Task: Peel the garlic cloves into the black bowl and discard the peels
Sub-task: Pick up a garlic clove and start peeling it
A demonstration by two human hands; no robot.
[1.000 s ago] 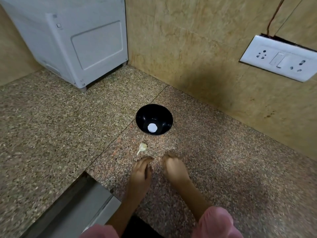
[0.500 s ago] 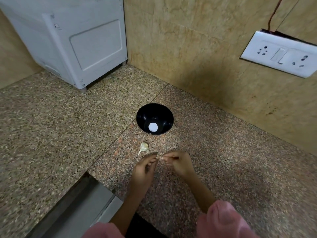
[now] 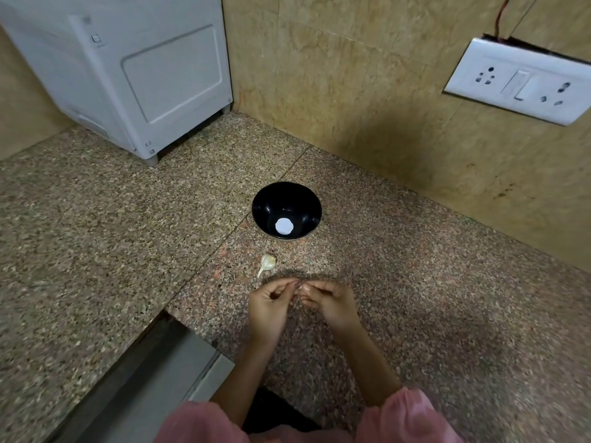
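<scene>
Speckled granite worktop [image 3: 96, 238] beneath two bare hands, held close together just above its near middle. Left hand [image 3: 271, 310] with fingers curled inward, thumb and forefinger pinched on a small pale bit [image 3: 301, 288]. Right hand [image 3: 331, 305] curled the same way, fingertips meeting the left's on that same bit. Too small and blurred to tell clove from peel. Pink sleeves [image 3: 412, 417] at the bottom of the view, forearms bare.

Just beyond the left hand's fingertips, apart from them, one garlic clove [image 3: 268, 262] lying unpeeled on the stone, thin tail pointing toward the near edge. Farther toward the back edge, near the clove but not touching, the black bowl [image 3: 271, 199] standing upright, with only a round white disc [image 3: 283, 226] on its bottom.

At the back left corner, a white appliance [image 3: 144, 75] on small feet. At the near left, a grey metal ledge [image 3: 153, 378] set into a cut-out of the worktop's edge. On the tan wall behind the back right, a white socket plate [image 3: 524, 79], with a red wire [image 3: 499, 17] running up from its top.
</scene>
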